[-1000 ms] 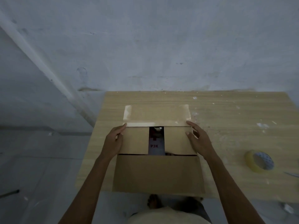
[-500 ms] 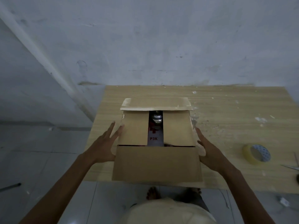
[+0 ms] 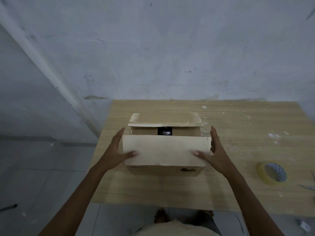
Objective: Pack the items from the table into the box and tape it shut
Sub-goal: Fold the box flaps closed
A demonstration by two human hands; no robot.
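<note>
A brown cardboard box (image 3: 164, 170) stands on the wooden table (image 3: 238, 126). Its near flap (image 3: 165, 150) is folded over the top, and the far flap (image 3: 163, 120) leans in from behind. A narrow gap between them shows a dark round item (image 3: 164, 131) inside. My left hand (image 3: 117, 149) lies along the box's left side with straight fingers and its thumb on the near flap. My right hand (image 3: 214, 150) mirrors it on the right side, thumb pressing the flap. A roll of clear tape (image 3: 271, 172) lies on the table to the right.
A metal blade tip (image 3: 306, 187), perhaps scissors, lies at the right frame edge past the tape. White specks dot the tabletop. A grey wall rises behind the table, tiled floor lies to the left, and my bare feet (image 3: 161, 215) show below the table's front edge.
The near flap, hanging down before, has been folded up over the box top. My hands moved from the side flaps to the box's sides, thumbs onto the flap. The far flap leans further inward.
</note>
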